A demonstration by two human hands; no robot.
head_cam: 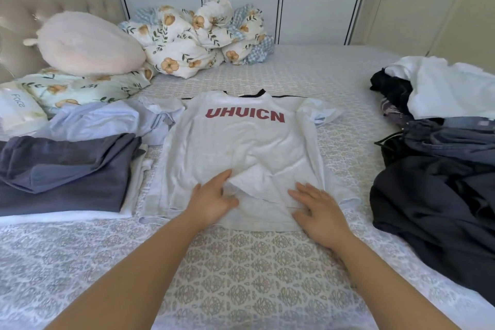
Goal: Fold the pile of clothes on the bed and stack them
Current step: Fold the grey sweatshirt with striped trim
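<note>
A white T-shirt (241, 142) with red letters lies flat in the middle of the bed, collar away from me. My left hand (214, 198) rests with straight fingers on its lower hem, next to a turned-up flap of cloth. My right hand (318, 209) presses flat on the hem at the right. On the left sits a stack of folded clothes (67, 169), dark blue-grey on top of white, with a light blue garment (107, 120) behind it. At the right lies an unfolded pile (439, 155) of dark, denim and white clothes.
A floral duvet (198, 35) is bunched at the far side of the bed, with a pink plush pillow (88, 45) and floral pillow at the left by the headboard. A tissue pack (18, 112) lies far left. The patterned bedsheet (241, 276) shows in front of me.
</note>
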